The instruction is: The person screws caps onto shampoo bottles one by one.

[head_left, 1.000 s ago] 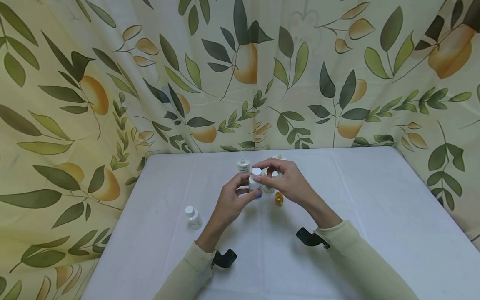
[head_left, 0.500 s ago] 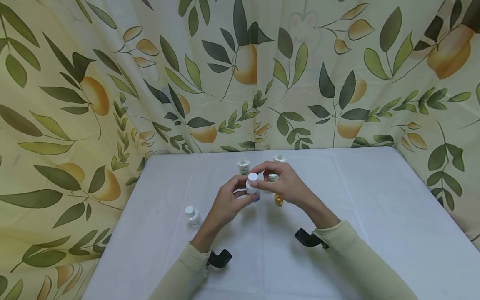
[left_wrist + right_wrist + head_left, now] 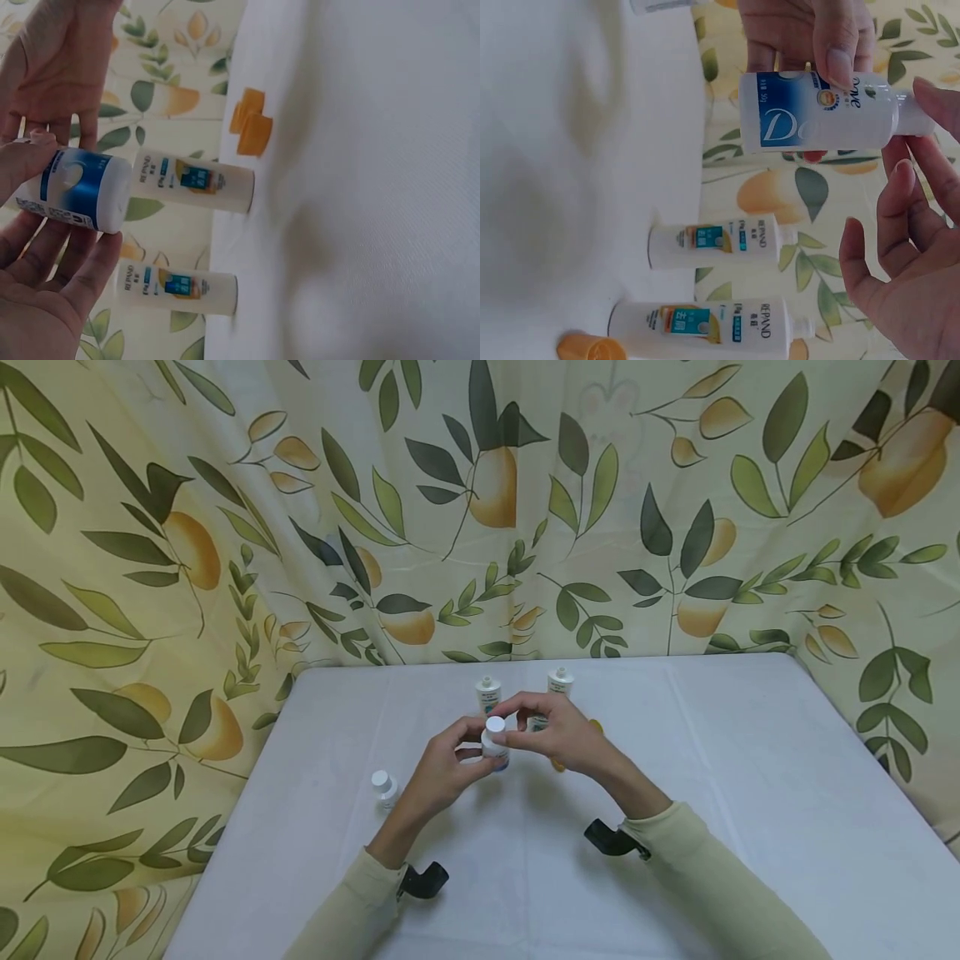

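Note:
Over the middle of the table, my left hand grips a small white bottle by its body. The bottle carries a blue label with pale lettering, and its white base faces down. My right hand pinches the white cap between thumb and fingers, the other fingers loosely bent. Behind the hands stand two white bottles with REPAND lettering and bare nozzles; the right one is partly covered by my right hand. Orange caps lie on the table, half hidden by that hand in the head view.
A second small white-capped bottle stands left of my left forearm, which partly overlaps it. The white-covered table ends at a curtain printed with leaves and fruit. Black wrist cameras hang from both sleeves.
Both hands and the bottle have shifted left and slightly toward me. More of the right REPAND bottle now shows, and a second bit of orange appears behind my right hand.

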The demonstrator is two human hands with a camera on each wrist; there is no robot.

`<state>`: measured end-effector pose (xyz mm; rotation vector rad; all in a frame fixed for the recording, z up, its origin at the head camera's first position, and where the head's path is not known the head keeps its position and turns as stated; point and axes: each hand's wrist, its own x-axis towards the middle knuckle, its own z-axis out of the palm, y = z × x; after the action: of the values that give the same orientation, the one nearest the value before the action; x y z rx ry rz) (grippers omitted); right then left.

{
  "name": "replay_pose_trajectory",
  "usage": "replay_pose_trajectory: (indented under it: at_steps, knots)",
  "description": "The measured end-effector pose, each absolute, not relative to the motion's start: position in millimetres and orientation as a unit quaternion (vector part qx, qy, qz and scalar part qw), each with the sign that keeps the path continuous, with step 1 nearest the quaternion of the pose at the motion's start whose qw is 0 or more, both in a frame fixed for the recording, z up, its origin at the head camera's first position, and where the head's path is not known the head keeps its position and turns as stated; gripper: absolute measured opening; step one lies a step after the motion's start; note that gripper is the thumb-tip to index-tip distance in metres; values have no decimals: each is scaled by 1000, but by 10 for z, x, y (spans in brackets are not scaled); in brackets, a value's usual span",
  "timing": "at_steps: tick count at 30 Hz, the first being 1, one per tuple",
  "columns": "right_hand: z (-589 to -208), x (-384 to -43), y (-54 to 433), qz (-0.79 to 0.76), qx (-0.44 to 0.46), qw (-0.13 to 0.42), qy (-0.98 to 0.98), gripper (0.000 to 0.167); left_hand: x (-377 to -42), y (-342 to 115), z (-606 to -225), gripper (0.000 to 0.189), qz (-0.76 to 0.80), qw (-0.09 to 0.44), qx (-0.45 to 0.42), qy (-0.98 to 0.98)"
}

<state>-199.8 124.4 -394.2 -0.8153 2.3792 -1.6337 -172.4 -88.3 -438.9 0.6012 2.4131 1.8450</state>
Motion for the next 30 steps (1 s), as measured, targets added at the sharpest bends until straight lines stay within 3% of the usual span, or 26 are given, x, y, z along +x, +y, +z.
replay_pose_trajectory:
  at_steps: [23,30]
  knots:
    - [-4096,-1994,930,-540,-282,65,790,23,-1701,-1217,-4323,40,503,14,201,840]
    - [-4133,-1977,812,-536,-278,67,794,24,-1693,-1332,-4238,40,459,34,208,863]
